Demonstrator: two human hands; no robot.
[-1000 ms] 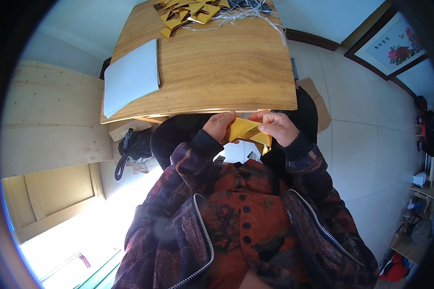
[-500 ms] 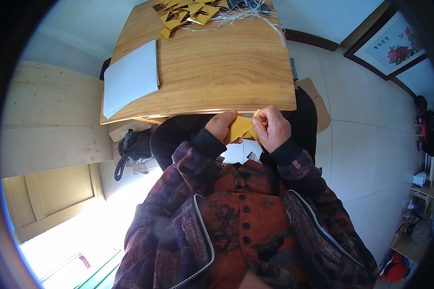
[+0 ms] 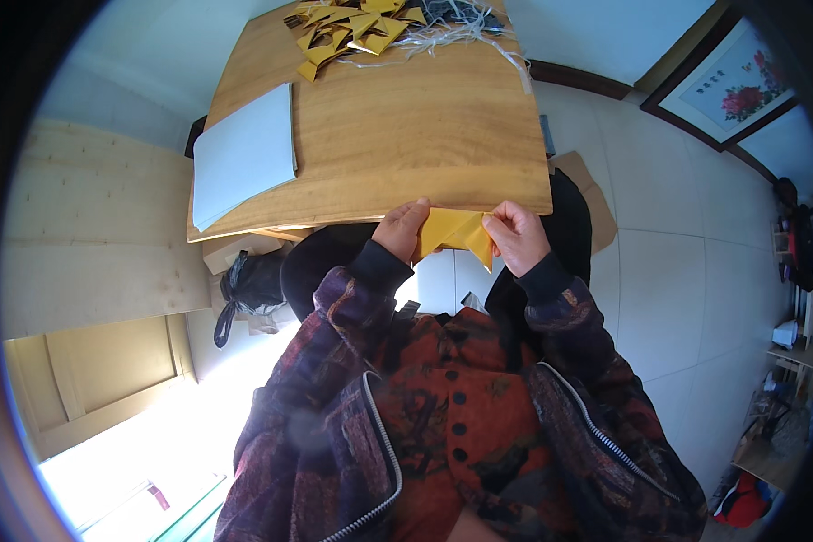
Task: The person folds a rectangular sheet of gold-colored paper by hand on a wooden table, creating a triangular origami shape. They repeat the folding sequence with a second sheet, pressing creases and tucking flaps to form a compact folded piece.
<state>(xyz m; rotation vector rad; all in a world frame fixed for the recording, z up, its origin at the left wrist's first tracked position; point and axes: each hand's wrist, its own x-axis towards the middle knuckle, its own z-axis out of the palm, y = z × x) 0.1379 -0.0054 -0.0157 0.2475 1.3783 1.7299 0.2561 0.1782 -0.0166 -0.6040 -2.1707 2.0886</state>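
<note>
A folded piece of gold paper [image 3: 454,228] is stretched between my two hands, just off the near edge of the wooden table [image 3: 406,135]. My left hand [image 3: 401,232] is closed on its left end, with the thumb on top. At the right end, my right hand [image 3: 518,238] pinches a corner between thumb and fingers. Pointed flaps hang down on the paper's near side. A pile of similar folded gold paper pieces [image 3: 357,27] lies at the table's far end.
White paper sheets [image 3: 247,155] lie stacked at the table's left. Clear plastic strips [image 3: 465,36] tangle beside the gold pile. Below the table's left corner sit a black plastic bag [image 3: 255,280] and a cardboard box [image 3: 235,251]. Brown cardboard [image 3: 589,194] lies on the right floor.
My right hand has moved slightly outward and turned, and the gold paper now lies spread flatter between both hands. My left hand has shifted a little to the left.
</note>
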